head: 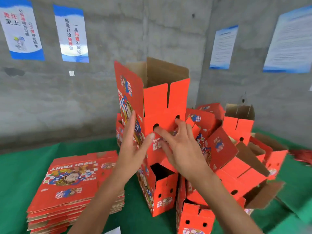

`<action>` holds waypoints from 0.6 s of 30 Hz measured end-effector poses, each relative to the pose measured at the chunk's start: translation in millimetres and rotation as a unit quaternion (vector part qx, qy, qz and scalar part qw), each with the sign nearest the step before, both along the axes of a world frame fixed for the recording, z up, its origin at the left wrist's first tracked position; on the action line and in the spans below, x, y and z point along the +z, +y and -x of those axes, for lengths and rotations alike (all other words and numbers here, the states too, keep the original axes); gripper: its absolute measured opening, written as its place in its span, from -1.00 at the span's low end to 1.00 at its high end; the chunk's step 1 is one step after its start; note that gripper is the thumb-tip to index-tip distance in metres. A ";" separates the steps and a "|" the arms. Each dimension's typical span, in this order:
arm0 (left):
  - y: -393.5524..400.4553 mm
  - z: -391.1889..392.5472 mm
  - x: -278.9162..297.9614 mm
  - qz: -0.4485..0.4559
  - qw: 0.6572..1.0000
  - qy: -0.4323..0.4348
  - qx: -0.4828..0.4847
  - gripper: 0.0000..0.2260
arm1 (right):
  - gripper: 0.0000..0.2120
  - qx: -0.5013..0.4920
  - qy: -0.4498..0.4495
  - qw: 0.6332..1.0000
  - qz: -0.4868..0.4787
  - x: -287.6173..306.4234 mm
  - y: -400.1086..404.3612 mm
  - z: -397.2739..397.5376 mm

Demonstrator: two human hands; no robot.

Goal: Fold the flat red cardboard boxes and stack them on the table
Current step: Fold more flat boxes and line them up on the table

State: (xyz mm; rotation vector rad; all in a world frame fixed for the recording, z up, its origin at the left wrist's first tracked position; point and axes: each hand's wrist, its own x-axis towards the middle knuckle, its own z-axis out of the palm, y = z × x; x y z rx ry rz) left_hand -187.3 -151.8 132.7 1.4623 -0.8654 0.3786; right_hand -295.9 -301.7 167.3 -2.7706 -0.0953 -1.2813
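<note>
An opened red cardboard box (157, 105) is held upright between both hands, its top flaps standing up and its brown inside showing. The left hand (133, 149) is laid flat against the printed side of the box, fingers straight and spread wide, thumb stretched toward the plain red face. The right hand (179, 146) is set against that plain red face, fingers spread and only loosely bent, with one fingertip (177, 121) at a round hole in the panel; nothing is seen to be gripped by it.

Just below both hands, more folded red boxes (162, 193) are seen standing on the green surface (15, 176), and the held box appears to rest on top of them, though the contact is hidden by the hands. To the right of the right hand, a loose heap of folded boxes (236, 159) is piled at various tilts. Below and to the left of the left hand, a stack of flat boxes (72, 184) printed "FRESH FRUIT" is laid on the surface. Beyond the hands, posters (70, 32) are fixed to a grey concrete wall (135, 31).
</note>
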 end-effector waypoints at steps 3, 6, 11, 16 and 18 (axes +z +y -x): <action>-53.6 14.8 45.6 0.017 0.999 -0.034 -0.039 -0.24 | -0.59 -0.043 -0.052 0.997 0.022 37.7 -44.7 26.0; -113.0 45.5 80.4 0.025 0.995 -0.068 -0.076 -0.24 | -0.61 -0.075 -0.095 0.992 0.033 63.4 -98.2 61.6; -242.5 115.5 93.5 0.015 0.985 -0.133 -0.113 -0.32 | -0.62 -0.136 -0.130 0.982 0.022 61.3 -210.2 137.2; -374.4 184.2 83.7 0.007 0.981 -0.136 -0.136 -0.32 | -0.61 -0.182 -0.111 0.977 0.011 49.0 -332.2 205.8; -422.9 201.3 80.0 0.004 0.982 -0.125 -0.142 -0.32 | -0.61 -0.198 -0.096 0.975 0.005 47.3 -374.3 225.7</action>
